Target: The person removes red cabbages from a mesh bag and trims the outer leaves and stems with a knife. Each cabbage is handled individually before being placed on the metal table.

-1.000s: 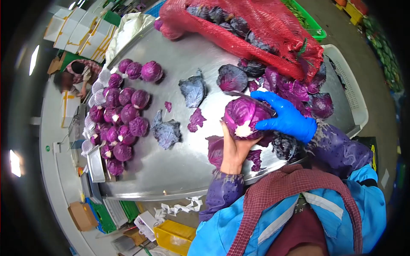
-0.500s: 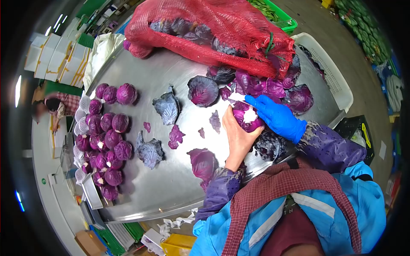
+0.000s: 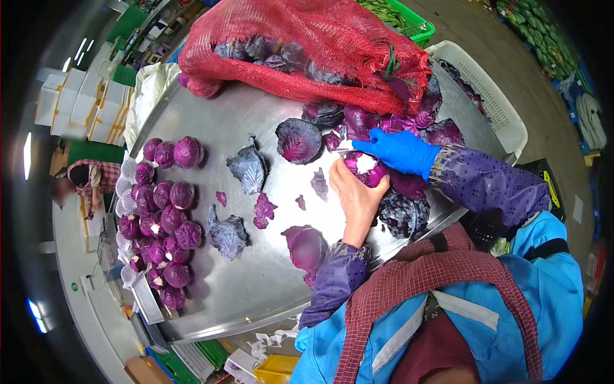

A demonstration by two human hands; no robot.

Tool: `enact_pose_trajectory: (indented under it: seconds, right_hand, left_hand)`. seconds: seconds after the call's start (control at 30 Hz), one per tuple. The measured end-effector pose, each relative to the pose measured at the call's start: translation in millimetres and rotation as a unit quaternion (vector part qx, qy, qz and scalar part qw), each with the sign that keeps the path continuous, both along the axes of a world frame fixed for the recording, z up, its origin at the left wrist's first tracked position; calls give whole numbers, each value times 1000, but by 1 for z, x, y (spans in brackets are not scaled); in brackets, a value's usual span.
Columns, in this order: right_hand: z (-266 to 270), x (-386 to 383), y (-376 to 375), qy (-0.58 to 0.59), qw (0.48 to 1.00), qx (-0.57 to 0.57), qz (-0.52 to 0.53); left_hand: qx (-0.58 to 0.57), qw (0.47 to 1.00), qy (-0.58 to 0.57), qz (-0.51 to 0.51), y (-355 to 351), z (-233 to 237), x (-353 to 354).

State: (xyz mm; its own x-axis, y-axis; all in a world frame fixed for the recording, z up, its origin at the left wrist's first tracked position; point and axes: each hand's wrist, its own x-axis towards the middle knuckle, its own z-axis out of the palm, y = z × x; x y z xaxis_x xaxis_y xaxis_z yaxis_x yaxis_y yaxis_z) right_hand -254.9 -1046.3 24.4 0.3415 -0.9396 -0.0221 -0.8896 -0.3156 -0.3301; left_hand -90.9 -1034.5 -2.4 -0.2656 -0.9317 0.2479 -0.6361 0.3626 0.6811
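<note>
My left hand (image 3: 357,200), bare, is wrapped round the near side of a purple cabbage (image 3: 369,171) whose white cut stem faces up. A blue glove covers my right hand (image 3: 403,152), which is closed round a knife; the pale blade (image 3: 345,147) points left, just above the cabbage. Loose purple leaves (image 3: 360,121) lie behind both hands, and a dark leafy head (image 3: 404,214) sits to their near right. Left of them is a large cupped leaf (image 3: 299,141).
Trimmed cabbages (image 3: 173,219) stand in rows at the table's left. A red mesh sack (image 3: 281,25) of cabbages lies across the back, beside a white basket (image 3: 505,115) and a green crate (image 3: 416,22). Another person (image 3: 96,176) is at the far left.
My right hand and the knife have shifted slightly left over the cabbage. My left hand still holds it. The whole view has moved a little.
</note>
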Motion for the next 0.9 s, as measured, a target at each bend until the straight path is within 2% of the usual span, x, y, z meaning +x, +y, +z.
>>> enact_pose_trajectory:
  seconds: [0.07, 0.1, 0.13, 0.23, 0.3, 0.37, 0.4, 0.47, 0.5, 0.53, 0.6, 0.63, 0.67, 0.73, 0.77, 0.83, 0.87, 0.9]
  right_hand:
    - [-4, 11, 0, 24, 997, 4, -80]
    - [-17, 7, -4, -61, 990, -22, -122]
    - [-28, -5, -13, -112, 980, 51, -157]
    - [-45, -30, -22, -87, 984, -13, -153]
    - [-41, -27, -12, -321, 930, 2, -180]
    - [-28, -18, 7, -336, 922, 23, -193]
    - [-14, -12, 18, -350, 913, 44, -203]
    - [13, 7, 42, -347, 918, 26, -191]
    - [8, 7, 48, -316, 933, 19, -172]
    - [2, 5, 50, -316, 933, 22, -172]
    - [-14, -5, 53, -516, 805, 54, -287]
    - [-24, -29, 45, -492, 831, 26, -259]
    - [-40, -54, 42, -301, 908, 19, -292]
    - [-25, -62, 40, -53, 966, 68, -242]
    - [-12, -59, 40, -50, 967, 68, -240]
    - [16, -37, 47, -28, 977, -120, -176]
    - [28, -27, 51, -28, 976, -119, -178]
    - [40, -19, 54, -38, 990, -78, -115]
  left_hand:
    - [9, 1000, 12, 9, 3, 0, 1]
    - [-7, 1000, 17, -2, 6, -1, 2]
    - [-8, 1000, 17, 0, 11, -1, 2]
    - [-2, 998, 52, -41, 27, -5, 15]
    - [37, 996, 70, -37, 30, -2, 24]
    - [82, 995, 60, -26, 32, 2, 31]
    - [105, 990, 91, -18, 32, 1, 33]
    - [113, 990, 83, -3, 28, 12, 30]
    - [163, 976, 145, 9, 27, 9, 30]
    - [165, 976, 145, 11, 28, 9, 31]
    - [208, 969, 137, -8, 29, 12, 35]
    - [223, 964, 146, -12, 30, 15, 34]
    - [222, 964, 146, -11, 32, 14, 31]
    - [167, 983, 63, -36, 31, 11, 23]
    - [165, 984, 69, -28, 30, 8, 22]
    - [169, 984, 56, -23, 27, 8, 19]
    - [165, 985, 46, -18, 25, 9, 18]
    - [154, 987, 39, -24, 24, 10, 16]
